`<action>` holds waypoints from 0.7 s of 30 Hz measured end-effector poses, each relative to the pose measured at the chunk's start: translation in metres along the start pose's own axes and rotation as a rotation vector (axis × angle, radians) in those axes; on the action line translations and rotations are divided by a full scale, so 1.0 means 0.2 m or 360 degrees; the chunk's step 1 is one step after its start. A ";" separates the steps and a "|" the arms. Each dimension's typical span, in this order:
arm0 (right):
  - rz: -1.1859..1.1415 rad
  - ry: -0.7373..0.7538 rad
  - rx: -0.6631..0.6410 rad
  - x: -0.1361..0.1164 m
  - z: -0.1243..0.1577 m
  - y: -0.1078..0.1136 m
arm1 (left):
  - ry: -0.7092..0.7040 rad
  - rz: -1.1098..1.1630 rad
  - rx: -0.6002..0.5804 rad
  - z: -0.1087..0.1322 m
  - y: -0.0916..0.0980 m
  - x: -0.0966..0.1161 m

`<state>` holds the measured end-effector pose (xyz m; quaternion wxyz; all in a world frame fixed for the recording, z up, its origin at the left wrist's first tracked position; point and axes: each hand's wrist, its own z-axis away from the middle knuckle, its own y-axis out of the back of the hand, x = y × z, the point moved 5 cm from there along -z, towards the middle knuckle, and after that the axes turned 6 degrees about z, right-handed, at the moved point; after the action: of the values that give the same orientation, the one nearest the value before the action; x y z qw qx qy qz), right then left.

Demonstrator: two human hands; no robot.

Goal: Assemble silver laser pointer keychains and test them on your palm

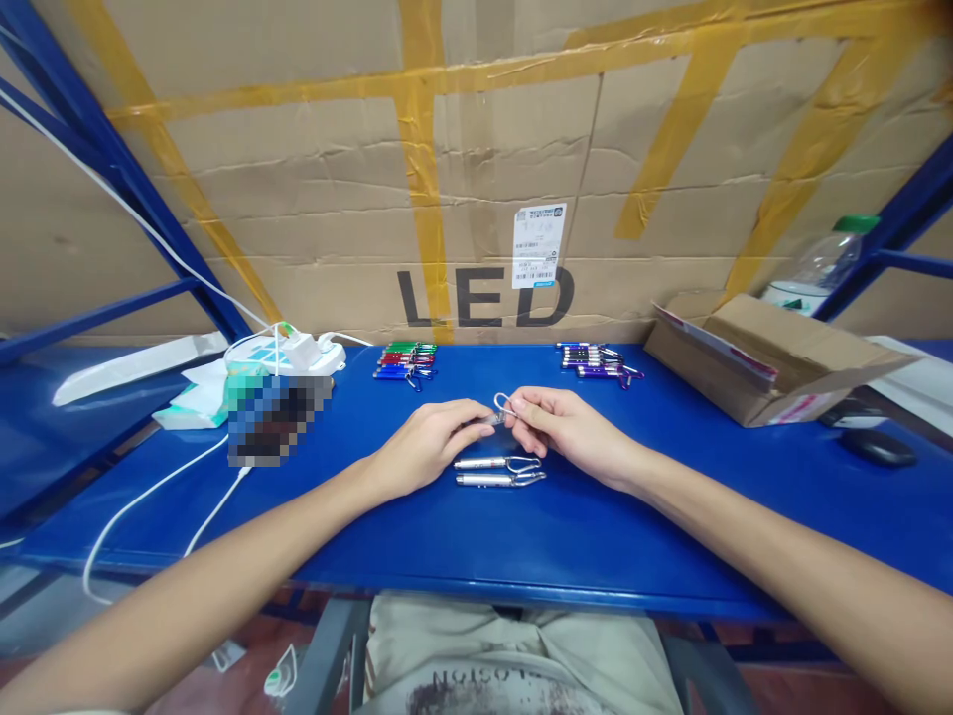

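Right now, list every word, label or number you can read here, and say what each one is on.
"LED": large dark letters on the cardboard wall behind the blue table.
White sticker on that cardboard: printed lines and barcodes, too small to read.
Print on the shirt at the bottom edge: upside down and cut off, unreadable.
Bottle label: too blurred.
Open cardboard box tape: no legible text.

Warehouse packing bench (521, 536): cardboard cartons (774, 367), racking (126, 169).

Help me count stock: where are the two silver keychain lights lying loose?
The two silver keychain lights lie side by side mid-table, just below the left hand and right hand.
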<state>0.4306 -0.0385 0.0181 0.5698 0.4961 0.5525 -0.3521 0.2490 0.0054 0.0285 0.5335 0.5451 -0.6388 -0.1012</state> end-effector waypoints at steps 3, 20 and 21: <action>-0.0021 -0.0020 -0.0010 0.02 0.00 0.00 | -0.0014 0.0011 0.0004 0.00 0.00 0.00; -0.0190 -0.0074 0.0019 0.05 -0.01 -0.01 | 0.0003 0.0028 -0.0006 0.00 -0.01 0.00; -0.0174 -0.0069 0.0016 0.05 -0.01 -0.02 | 0.0004 0.0030 -0.0008 0.00 -0.01 0.01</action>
<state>0.4286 -0.0363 0.0085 0.5589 0.4603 0.5647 -0.3961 0.2509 0.0041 0.0283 0.5364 0.5379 -0.6430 -0.0970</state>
